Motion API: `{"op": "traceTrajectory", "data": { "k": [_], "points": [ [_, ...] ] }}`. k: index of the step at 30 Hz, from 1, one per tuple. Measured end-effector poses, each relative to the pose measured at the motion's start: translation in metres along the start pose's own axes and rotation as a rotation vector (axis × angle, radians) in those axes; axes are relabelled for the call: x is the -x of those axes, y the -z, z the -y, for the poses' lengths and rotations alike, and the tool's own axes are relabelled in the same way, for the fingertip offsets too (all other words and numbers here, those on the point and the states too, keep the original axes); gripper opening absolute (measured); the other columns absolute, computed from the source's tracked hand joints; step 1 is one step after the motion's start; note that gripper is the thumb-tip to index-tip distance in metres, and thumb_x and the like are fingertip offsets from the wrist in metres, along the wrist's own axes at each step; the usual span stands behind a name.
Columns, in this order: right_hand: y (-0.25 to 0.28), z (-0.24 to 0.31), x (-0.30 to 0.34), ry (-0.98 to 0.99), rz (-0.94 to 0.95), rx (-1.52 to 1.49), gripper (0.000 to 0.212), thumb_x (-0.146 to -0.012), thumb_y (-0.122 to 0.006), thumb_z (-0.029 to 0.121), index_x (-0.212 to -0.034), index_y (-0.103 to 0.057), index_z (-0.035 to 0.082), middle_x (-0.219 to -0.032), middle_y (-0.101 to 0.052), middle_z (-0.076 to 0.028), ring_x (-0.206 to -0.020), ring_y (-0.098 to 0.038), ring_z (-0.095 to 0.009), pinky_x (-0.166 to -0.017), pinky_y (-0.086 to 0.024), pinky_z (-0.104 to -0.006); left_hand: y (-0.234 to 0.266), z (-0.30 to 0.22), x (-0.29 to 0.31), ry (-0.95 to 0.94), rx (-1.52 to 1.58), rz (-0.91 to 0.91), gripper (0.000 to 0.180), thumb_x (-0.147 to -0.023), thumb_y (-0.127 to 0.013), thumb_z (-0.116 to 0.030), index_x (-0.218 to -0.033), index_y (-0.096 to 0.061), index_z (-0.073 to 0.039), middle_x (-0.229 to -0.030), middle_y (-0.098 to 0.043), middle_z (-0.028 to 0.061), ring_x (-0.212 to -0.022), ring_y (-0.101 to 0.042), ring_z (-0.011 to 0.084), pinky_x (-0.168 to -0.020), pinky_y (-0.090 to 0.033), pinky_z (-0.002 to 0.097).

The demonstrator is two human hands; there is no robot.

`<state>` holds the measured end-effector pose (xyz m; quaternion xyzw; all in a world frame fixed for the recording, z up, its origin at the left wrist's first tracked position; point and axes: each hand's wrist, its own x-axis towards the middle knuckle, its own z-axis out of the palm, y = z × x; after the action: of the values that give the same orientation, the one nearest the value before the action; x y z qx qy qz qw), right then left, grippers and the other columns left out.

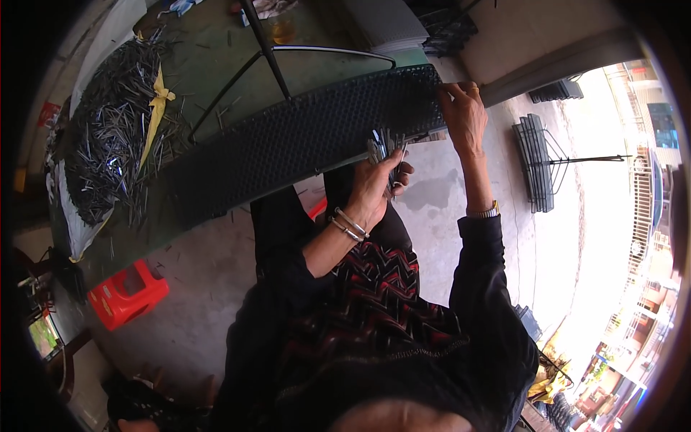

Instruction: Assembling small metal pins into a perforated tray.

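Note:
A long black mesh panel [288, 133] with a raised rim lies slanting along the near edge of the green table [205, 47]. My left hand [368, 189] is closed around a bundle of short, thin, dark strips [385, 144], their ends sticking up past the thumb. It is just in front of the panel's near edge. At the panel's right end, my right hand [466, 122] has its fingers bent and pressed on the corner. Its fingertips are partly hidden, so any small piece between them cannot be seen.
A big heap of similar strips [111, 137] fills an open sack at the left, with a yellow tie [160, 93]. A black rod frame [268, 54] stands behind the panel. Below the table is a red plastic stool [129, 291]. Black racks [534, 162] stand on the floor at right.

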<state>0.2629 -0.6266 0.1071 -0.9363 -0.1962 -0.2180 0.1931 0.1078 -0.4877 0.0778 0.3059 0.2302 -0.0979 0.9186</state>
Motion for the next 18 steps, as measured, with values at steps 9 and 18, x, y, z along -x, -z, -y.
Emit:
{"op": "traceTrajectory", "data": {
  "k": [9,18],
  "points": [
    [-0.0005,0.0062,0.0006,-0.119,-0.042,0.049,0.022,-0.085,-0.064,0.033,-0.097,-0.073,0.016,-0.088,-0.059,-0.012,-0.08,-0.061,-0.029,-0.068,-0.047,-0.0399,-0.0001,-0.0059,0.0042,-0.007,-0.03,-0.018,0.014,-0.09,-0.064,-0.02,-0.095,-0.063,-0.007,-0.079,-0.066,0.0075,-0.062,-0.056,0.0101,-0.046,-0.038,0.0205],
    [-0.0055,-0.0014,0.0063,-0.123,-0.051,0.024,0.024,-0.087,-0.063,0.032,-0.1,-0.072,0.014,-0.092,-0.061,-0.013,-0.083,-0.062,-0.029,-0.072,-0.048,-0.0383,0.0009,-0.0067,0.0023,-0.001,-0.093,-0.045,0.013,-0.09,-0.064,-0.021,-0.091,-0.061,-0.008,-0.077,-0.069,0.0082,-0.061,-0.062,0.0114,-0.045,-0.038,0.0208]
  ]
}}
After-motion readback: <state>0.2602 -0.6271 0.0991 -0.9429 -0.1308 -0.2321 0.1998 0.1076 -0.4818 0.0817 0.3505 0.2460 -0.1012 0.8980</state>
